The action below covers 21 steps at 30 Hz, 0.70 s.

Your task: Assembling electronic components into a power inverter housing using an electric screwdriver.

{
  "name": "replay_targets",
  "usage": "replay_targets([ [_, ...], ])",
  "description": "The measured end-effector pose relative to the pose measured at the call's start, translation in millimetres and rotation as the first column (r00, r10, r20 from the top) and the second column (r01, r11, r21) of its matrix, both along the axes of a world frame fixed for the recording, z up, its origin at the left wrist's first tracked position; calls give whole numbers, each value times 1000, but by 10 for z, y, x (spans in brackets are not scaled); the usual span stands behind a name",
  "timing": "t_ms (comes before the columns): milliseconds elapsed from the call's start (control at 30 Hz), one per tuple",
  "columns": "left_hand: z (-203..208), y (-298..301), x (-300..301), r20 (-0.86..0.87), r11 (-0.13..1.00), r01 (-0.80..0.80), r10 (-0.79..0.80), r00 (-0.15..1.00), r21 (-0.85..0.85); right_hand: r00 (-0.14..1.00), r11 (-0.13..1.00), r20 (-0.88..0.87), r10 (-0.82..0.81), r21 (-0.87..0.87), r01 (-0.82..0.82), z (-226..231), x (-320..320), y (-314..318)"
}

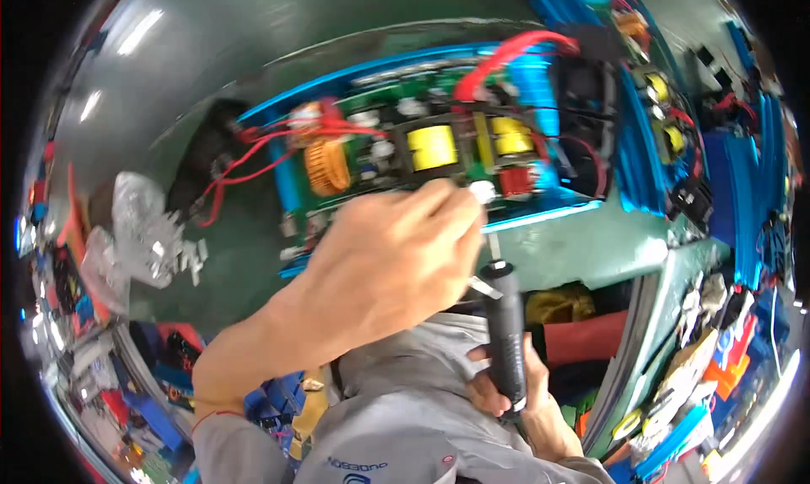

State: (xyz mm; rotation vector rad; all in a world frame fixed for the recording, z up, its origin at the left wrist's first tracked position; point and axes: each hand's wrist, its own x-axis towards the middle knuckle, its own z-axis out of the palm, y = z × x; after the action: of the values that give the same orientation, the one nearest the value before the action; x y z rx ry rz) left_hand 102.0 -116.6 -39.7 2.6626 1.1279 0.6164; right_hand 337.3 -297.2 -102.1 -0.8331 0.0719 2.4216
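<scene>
Before me on the green tabletop lies a blue metal housing with a circuit board inside. The board carries yellow-wrapped transformers, an orange copper coil and thick red cable. My left hand reaches over the near edge, fingertips pinched together beside a small white part; whatever they hold is hidden. A black power screwdriver is gripped by my right hand, its shaft pointing up at the housing's near edge. Whether the tip touches a screw cannot be made out.
A clear plastic bag with small white pieces lies left. A black end panel hangs on red wires; black fans sit at the right end. Another blue housing stands further right, with loose parts and tape nearer me.
</scene>
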Motion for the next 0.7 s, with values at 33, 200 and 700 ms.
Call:
replay_targets([
  [33, -42, -2, -25, 8, 999, -20, 19, 1000, 30, 991, 1000, 133, 23, 4, -24, 86, -9, 76],
  [200, 169, -286, -301, 245, 963, -265, 245, 938, 51, 619, 962, 760, -198, 272, -26, -60, -1, -56],
  [700, -343, -1214, -1939, 92, 405, -912, 912, 399, -65, 583, 960, 783, -217, 280, -18, -264, -119, -306],
])
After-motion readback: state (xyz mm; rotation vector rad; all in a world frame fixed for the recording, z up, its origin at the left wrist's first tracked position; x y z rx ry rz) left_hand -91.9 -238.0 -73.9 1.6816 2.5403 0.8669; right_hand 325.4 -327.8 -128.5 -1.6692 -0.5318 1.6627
